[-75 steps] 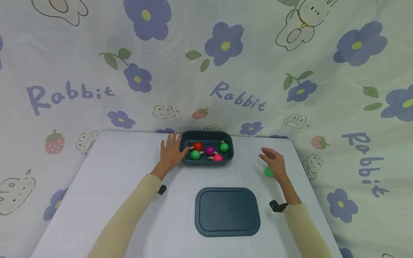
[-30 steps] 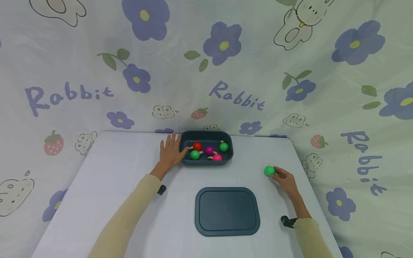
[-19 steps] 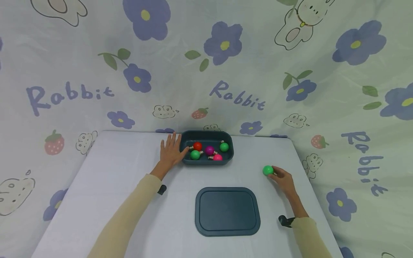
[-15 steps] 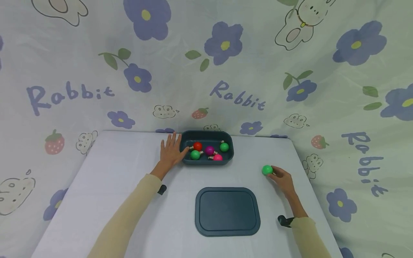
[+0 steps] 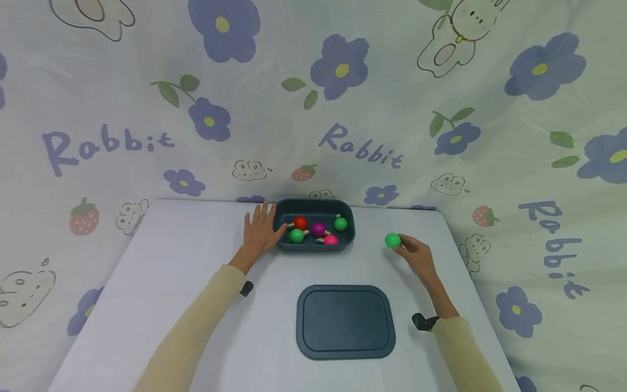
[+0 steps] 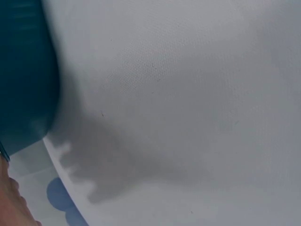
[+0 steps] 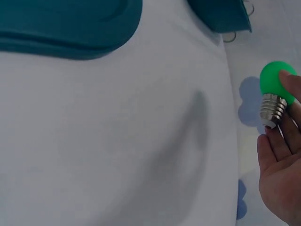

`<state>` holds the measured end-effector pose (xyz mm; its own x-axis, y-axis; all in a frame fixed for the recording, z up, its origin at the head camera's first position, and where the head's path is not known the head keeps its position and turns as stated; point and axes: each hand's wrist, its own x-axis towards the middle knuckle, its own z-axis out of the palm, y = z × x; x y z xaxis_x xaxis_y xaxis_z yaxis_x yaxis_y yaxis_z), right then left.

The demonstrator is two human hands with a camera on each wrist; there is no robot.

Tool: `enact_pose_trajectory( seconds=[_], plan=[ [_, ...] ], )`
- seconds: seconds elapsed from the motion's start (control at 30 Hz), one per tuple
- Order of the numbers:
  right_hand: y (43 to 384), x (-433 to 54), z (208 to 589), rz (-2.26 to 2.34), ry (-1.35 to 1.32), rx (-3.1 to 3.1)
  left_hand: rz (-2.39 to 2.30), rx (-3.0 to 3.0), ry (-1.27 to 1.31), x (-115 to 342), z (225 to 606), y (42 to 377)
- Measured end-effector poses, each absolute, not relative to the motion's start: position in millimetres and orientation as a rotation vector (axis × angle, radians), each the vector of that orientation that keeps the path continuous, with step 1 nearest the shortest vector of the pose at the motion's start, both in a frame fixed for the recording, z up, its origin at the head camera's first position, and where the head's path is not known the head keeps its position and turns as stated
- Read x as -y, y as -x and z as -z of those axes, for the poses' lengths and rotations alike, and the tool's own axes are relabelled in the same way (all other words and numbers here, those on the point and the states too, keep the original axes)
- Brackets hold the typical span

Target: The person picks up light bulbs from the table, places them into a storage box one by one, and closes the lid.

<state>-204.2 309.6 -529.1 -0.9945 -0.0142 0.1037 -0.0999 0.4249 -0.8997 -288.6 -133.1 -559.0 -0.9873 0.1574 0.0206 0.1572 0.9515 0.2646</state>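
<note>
My right hand (image 5: 417,257) pinches a green light bulb (image 5: 392,240) above the right side of the table. In the right wrist view the bulb (image 7: 276,81) shows its silver screw base, with thumb and fingers about it. My left hand (image 5: 258,233) lies with fingers spread at the left end of a dark teal box (image 5: 313,247), its thumb over the rim. Inside the box are a red bulb (image 5: 300,222), a purple bulb (image 5: 318,229), a pink bulb (image 5: 331,239) and two green bulbs, one at the left (image 5: 296,236) and one at the right (image 5: 340,224).
A flat dark teal lid (image 5: 345,322) lies on the white table (image 5: 206,321) in front of the box. Behind the table hangs a patterned cloth (image 5: 274,125) with flowers and rabbits. The box stands close to the table's back edge.
The right hand has taken hold of the green bulb, lifted it off the table and moved it left and back toward the box. The left hand has stayed in place.
</note>
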Motion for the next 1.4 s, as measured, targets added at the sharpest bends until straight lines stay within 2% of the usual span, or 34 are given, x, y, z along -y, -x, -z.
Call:
enact_pose_trajectory(
  seconds=[0.43,0.8,1.03,1.4],
  plan=[
    [248.3,-273.1,520.3,-1.672,-0.239,2.536,-0.443,-3.086,-0.245,131.9,555.7,287.3],
    [257.8,-221.5,474.4,-1.735,-0.369,2.534,-0.445,-3.101,-0.259,132.6,558.0,287.5],
    [292.4,-204.5,503.3,-1.736,-0.346,2.552,-0.420,-3.095,-0.251,133.1,557.8,288.4],
    [306.4,-165.7,511.6,-1.628,-0.329,2.662,-0.431,-3.088,-0.246,133.9,561.3,290.5]
  ],
)
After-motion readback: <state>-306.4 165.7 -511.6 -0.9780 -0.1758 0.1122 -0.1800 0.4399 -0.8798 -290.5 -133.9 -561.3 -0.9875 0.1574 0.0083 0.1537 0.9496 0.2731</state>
